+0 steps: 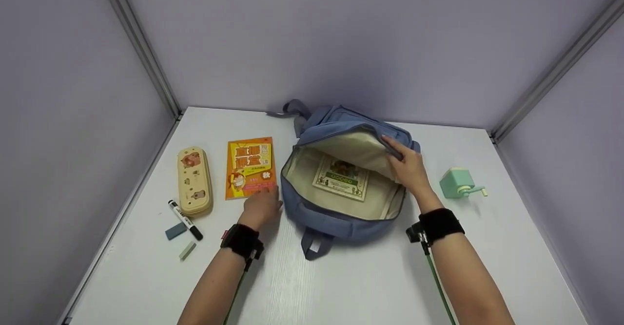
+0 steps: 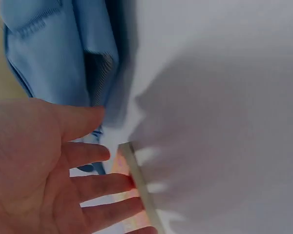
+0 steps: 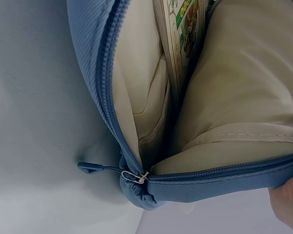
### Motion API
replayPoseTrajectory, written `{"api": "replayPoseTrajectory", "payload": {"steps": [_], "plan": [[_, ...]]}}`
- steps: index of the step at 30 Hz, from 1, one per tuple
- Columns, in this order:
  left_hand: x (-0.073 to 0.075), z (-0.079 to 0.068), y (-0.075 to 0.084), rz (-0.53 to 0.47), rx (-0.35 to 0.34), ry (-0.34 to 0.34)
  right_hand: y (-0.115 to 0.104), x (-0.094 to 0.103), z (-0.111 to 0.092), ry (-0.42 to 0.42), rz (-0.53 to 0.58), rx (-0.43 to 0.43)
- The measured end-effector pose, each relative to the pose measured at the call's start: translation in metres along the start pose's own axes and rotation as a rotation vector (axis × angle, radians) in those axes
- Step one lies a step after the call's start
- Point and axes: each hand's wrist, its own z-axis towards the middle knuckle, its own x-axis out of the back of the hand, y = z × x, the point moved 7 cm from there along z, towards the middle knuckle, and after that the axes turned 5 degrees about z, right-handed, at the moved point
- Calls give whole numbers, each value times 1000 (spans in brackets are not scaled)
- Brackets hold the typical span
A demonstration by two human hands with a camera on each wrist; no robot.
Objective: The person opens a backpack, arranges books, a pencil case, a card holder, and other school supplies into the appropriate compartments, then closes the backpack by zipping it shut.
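A blue backpack (image 1: 319,222) lies unzipped on the table, its cream lining showing. Inside it is a book (image 1: 341,178) with a green title band, part of it under the raised flap. My right hand (image 1: 408,166) grips the flap (image 1: 353,142) by its zipped edge and holds it up; in the right wrist view only a bit of that hand (image 3: 289,202) shows. Left of the bag lies an orange and yellow book (image 1: 250,169). At its lower right corner is my left hand (image 1: 262,205), whose spread fingers (image 2: 105,187) reach the book's edge in the left wrist view.
To the left are a yellow pencil case (image 1: 195,181), a black and white marker (image 1: 185,219), a blue eraser (image 1: 176,231) and a pale green block (image 1: 187,250). A green crank pencil sharpener (image 1: 456,182) stands at the right. Walls (image 1: 317,42) close off the back and sides.
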Motion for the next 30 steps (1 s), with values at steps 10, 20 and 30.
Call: {"api": "replayPoseTrajectory", "payload": {"steps": [10, 20, 30], "plan": [[5, -12, 4, -11, -61, 189, -1, 0, -1, 7, -1, 17], [11, -9, -58, -126, 272, 262, 1, -1, -2, -3, -18, -4], [4, -15, -82, -229, 417, 178, -1, 0, -2, 24, 2, 40]]}}
